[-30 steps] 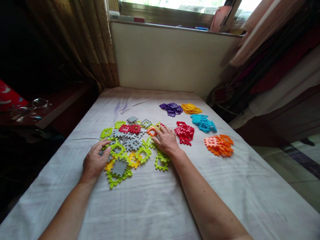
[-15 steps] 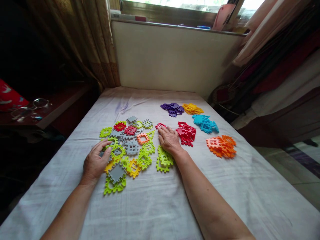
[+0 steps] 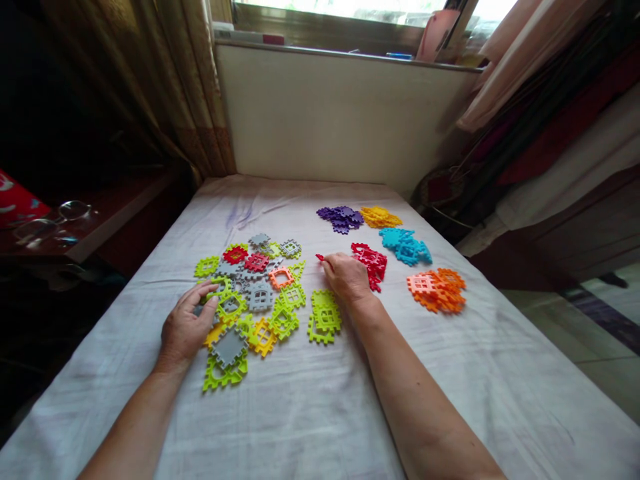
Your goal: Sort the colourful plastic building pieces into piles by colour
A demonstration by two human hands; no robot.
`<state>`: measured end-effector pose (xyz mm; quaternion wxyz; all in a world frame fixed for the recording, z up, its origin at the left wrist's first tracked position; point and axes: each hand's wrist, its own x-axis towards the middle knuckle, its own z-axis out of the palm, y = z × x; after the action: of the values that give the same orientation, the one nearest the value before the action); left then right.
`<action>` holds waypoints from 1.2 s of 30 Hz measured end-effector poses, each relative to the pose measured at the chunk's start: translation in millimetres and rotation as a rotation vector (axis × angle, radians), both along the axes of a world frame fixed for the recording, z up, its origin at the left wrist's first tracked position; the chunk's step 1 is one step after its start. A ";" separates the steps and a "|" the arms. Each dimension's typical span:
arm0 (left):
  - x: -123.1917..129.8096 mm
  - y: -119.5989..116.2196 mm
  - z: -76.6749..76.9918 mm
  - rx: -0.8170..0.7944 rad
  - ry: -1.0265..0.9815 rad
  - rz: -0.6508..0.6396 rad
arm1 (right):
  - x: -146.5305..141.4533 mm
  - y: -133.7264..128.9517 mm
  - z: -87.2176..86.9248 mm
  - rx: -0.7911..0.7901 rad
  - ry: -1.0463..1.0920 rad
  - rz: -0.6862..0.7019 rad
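Note:
My right hand (image 3: 346, 277) is closed on a red interlocking plastic tile (image 3: 320, 258), whose edge shows tilted at the fingertips. Just right of that hand lies a pile of red tiles (image 3: 375, 262), partly hidden by it. A few lime green tiles (image 3: 326, 312) lie to its left. My left hand (image 3: 187, 323) rests with fingers apart at the left edge of a mixed spread of tiles, touching or just over a lime green one. Grey tiles (image 3: 260, 295), yellow tiles (image 3: 263, 337), an orange tile (image 3: 281, 277) and red tiles (image 3: 235, 253) show in the spread.
Sorted piles of purple (image 3: 341, 218), yellow (image 3: 381, 217), blue (image 3: 406, 246) and orange tiles (image 3: 437, 291) lie along the right side of the white sheet (image 3: 300, 413). Eyeglasses (image 3: 75, 211) rest on a dark side table at left. A wall stands behind.
My right hand has closed and lifted the red tile off the sheet, tilting it. My left hand keeps its place by the mixed tiles. The view has shifted slightly.

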<state>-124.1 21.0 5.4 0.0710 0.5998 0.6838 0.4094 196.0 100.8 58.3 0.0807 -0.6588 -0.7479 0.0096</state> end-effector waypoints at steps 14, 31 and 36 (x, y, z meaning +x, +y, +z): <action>0.4 -0.1 0.3 0.021 -0.020 -0.011 | 58.0 13.4 -13.3 0.227 0.153 -0.353; 1.6 0.1 0.0 0.035 -0.036 -0.016 | -100.3 4.0 -6.0 0.057 0.121 0.375; 1.7 -0.4 1.0 0.026 -0.032 -0.026 | -117.8 16.3 -6.6 0.030 0.067 0.386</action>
<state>-122.4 20.7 6.5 0.0793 0.6028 0.6695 0.4268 78.2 117.1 51.7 0.1122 -0.5011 -0.8573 0.0355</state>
